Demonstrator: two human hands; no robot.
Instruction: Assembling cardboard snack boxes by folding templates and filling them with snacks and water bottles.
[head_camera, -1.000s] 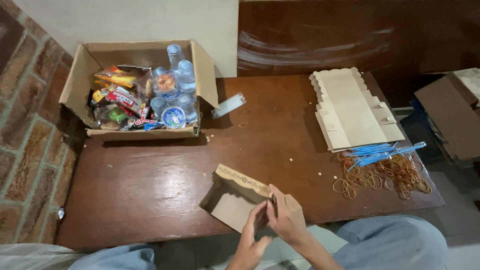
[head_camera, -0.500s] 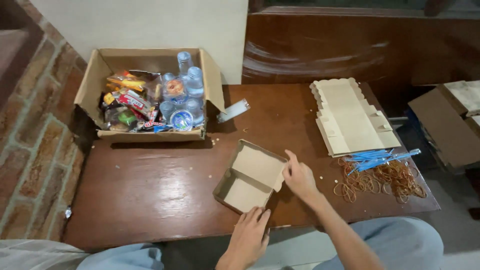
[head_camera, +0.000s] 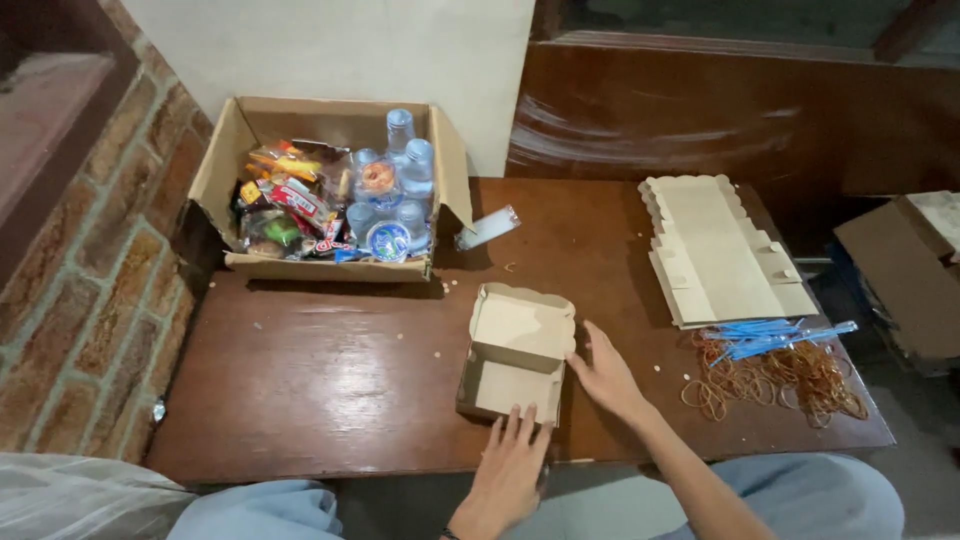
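Two hands bracket one small folded cardboard box (head_camera: 518, 353) standing open near the front edge of the wooden table (head_camera: 330, 380). Left hand (head_camera: 512, 463) lies flat, fingers spread and open, fingertips touching the box's near wall from below. Right hand (head_camera: 608, 377) is open too, fingers extended, touching the box's right side at the hinge line; neither hand grips. Box lies directly ahead of the left hand and just left of the right; both are about equally near. Long axis runs near-to-far, slightly tilted rightward; tray at the near end, raised lid pointing away toward the large carton of snacks and water bottles (head_camera: 330, 195). Well apart on the right: stack of flat box blanks (head_camera: 722, 250), rubber bands (head_camera: 775, 380), blue straws (head_camera: 775, 338).
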